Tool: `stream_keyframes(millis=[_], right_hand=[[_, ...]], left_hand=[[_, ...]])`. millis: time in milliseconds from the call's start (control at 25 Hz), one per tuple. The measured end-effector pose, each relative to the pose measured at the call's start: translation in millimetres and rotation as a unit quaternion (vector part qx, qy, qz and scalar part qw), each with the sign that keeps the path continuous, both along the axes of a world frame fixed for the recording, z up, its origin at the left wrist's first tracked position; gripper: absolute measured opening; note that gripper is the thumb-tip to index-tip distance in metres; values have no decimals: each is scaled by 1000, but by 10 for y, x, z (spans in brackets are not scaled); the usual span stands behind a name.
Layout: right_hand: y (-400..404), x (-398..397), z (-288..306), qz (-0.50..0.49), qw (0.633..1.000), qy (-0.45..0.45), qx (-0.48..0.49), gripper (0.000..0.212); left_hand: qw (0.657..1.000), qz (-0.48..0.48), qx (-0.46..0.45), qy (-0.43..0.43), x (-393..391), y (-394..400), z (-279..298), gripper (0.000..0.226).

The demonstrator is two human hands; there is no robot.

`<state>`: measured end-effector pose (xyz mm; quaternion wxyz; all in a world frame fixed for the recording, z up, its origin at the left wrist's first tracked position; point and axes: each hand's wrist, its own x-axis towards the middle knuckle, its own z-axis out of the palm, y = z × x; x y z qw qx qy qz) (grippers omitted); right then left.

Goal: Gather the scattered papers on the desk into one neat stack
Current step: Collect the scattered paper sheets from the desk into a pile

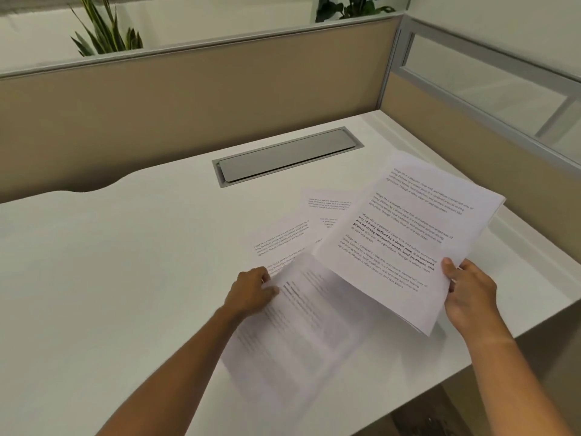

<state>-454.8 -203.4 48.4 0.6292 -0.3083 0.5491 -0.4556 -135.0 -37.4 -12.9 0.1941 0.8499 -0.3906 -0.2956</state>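
My right hand point(470, 292) grips a small bundle of printed sheets point(408, 234) by its near right edge and holds it tilted above the white desk point(125, 262). My left hand point(253, 292) pinches the left edge of a single printed sheet point(301, 325), which looks blurred and partly lifted off the desk. Two more printed sheets lie flat beyond it: one point(283, 239) just past my left hand, another point(325, 206) farther back, partly hidden under the held bundle.
A grey cable-tray lid point(287, 155) is set into the desk at the back. Beige partition panels point(188, 99) close off the back and right sides. The desk's right edge point(534, 322) runs just behind my right hand. Plants stand behind the partition.
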Motion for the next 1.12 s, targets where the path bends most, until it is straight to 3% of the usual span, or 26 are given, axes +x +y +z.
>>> stream_keyframes(millis=[120, 240, 360, 440, 640, 760, 920, 1120], right_hand=[[-41, 20, 44, -5, 1000, 2, -1, 11], [-90, 35, 81, 3, 1000, 10, -6, 12], [-141, 22, 104, 8, 1000, 9, -11, 13], [-165, -5, 94, 11, 1000, 8, -10, 13], [-250, -113, 69, 15, 1000, 14, -4, 14], [-318, -147, 76, 17, 1000, 9, -4, 14], [-377, -108, 43, 23, 1000, 4, -2, 15], [-394, -2, 11, 27, 1000, -3, 5, 16]], left_hand=[[958, 249, -97, 107, -143, 92, -23, 17], [930, 340, -107, 87, -278, -7, -66, 25], [937, 337, -90, 16, -370, -230, -19, 38], [940, 335, -29, -49, -438, -368, 10, 53], [939, 340, 20, -49, -609, -536, 27, 88], [944, 327, -33, -40, -571, -503, -54, 80], [939, 332, -93, -5, -350, -285, 14, 49], [954, 293, 55, -35, 296, 312, 196, 31]])
